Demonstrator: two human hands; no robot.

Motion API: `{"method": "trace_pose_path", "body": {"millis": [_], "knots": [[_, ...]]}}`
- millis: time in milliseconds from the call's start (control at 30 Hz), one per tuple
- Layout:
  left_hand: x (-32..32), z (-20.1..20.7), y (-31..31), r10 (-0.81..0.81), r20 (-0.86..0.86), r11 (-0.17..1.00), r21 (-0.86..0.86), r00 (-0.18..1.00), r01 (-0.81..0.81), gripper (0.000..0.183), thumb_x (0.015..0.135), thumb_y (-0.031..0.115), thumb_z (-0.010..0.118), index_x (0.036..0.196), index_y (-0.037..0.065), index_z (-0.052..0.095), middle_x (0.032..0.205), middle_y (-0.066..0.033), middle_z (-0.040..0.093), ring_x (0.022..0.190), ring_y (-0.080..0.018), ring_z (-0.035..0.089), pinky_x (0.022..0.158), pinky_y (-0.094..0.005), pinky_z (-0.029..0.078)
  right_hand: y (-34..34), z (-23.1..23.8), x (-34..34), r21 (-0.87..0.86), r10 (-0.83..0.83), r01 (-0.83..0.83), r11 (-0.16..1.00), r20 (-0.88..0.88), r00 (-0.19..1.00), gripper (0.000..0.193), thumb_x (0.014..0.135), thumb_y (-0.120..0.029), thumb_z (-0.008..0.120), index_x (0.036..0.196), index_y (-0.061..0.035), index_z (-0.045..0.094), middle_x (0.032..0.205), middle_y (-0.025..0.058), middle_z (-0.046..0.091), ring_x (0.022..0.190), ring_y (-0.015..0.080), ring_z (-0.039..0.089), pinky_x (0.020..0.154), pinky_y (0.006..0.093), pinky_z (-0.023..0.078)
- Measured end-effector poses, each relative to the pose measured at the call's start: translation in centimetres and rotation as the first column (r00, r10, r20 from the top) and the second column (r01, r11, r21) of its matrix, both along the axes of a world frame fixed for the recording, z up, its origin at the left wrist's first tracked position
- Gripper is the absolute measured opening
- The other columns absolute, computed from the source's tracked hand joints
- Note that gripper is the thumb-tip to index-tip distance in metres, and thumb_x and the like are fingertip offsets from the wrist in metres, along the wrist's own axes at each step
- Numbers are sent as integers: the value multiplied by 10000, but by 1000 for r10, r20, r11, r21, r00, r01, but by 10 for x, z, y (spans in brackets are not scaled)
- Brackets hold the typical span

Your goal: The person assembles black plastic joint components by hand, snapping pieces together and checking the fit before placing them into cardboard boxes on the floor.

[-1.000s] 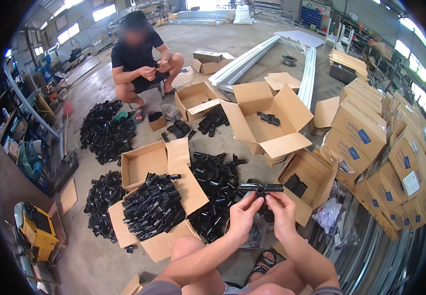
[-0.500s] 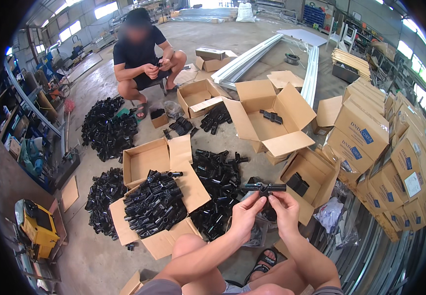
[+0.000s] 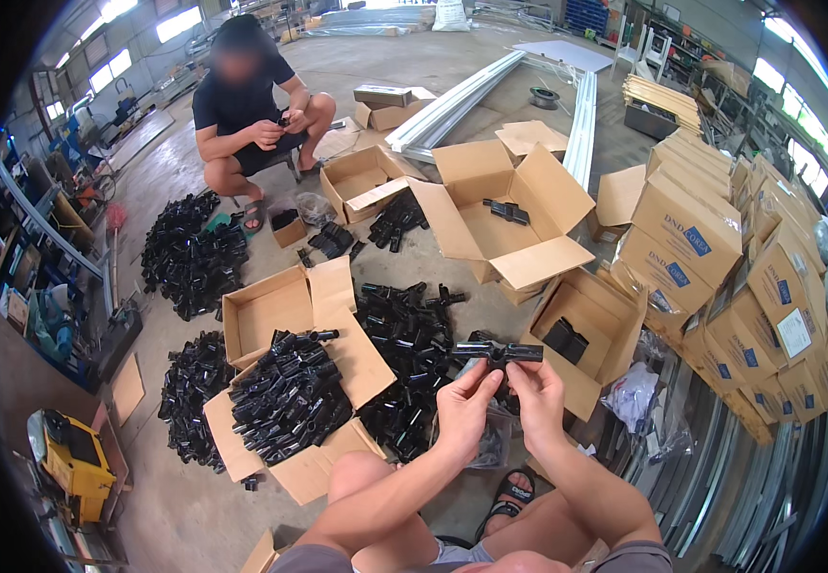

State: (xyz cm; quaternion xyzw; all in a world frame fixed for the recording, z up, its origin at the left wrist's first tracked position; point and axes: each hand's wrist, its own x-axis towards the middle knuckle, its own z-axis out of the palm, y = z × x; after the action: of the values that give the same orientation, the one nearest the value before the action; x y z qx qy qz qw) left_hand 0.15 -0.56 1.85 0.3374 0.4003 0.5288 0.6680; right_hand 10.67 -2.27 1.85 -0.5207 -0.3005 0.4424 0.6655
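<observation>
In front of my knees I hold a black tube-shaped fitting (image 3: pixel 526 353) level, its two ends pointing left and right. My left hand (image 3: pixel 466 409) pinches it from below, left of its middle. My right hand (image 3: pixel 538 401) pinches it just right of the middle. Beneath and beyond my hands lies a loose heap of similar black fittings (image 3: pixel 400 334) on the floor. An open carton (image 3: pixel 366 358) left of that heap is piled with fittings. Right of my hands, another open carton (image 3: pixel 615 329) holds a few black pieces.
A co-worker (image 3: pixel 242 105) sits at the far left, both hands on a small dark part. More black heaps (image 3: pixel 190 248) lie on the left. Stacked cartons (image 3: pixel 691 229) and long metal profiles (image 3: pixel 700 487) fill the right. A yellow machine (image 3: pixel 75 454) stands at the lower left.
The whole scene has shifted left in the picture as the view turned. My thumbs have moved slightly apart along the fitting, which stays in both hands.
</observation>
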Motion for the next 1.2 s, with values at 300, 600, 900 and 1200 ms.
{"method": "trace_pose_path", "body": {"millis": [300,600,900,1200], "knots": [[-1,-19,3,0,89,998,-66,996,6,358,918,70,707,1261,-9,643,1098,-47,712,906,-64,623,813,-234,508,-2,-14,1,45,-31,32,998,-21,999,162,901,-16,698,1055,34,698,995,74,718,897,95,662,834,233,516],[-1,-24,1,-3,65,995,-102,998,9,401,913,97,724,1289,-2,624,1106,-26,699,875,-50,610,775,-224,501,-2,-11,0,-14,-37,37,999,15,999,173,905,-84,711,1063,-15,725,912,-12,686,779,50,559,699,219,436],[-4,-13,3,-26,57,994,-108,998,32,429,910,90,725,1308,-15,606,1135,-51,694,950,-54,611,831,-218,493,0,-8,-1,-30,-47,52,998,163,986,159,927,-69,694,1037,46,700,950,45,706,868,76,634,795,222,494],[-5,-21,2,-38,45,992,-116,998,43,419,921,96,710,1311,-12,602,1163,-67,692,988,-67,618,875,-229,498,-3,-15,5,43,-21,11,999,240,970,194,918,-31,685,1085,69,680,998,51,667,848,77,619,764,207,487]]}}
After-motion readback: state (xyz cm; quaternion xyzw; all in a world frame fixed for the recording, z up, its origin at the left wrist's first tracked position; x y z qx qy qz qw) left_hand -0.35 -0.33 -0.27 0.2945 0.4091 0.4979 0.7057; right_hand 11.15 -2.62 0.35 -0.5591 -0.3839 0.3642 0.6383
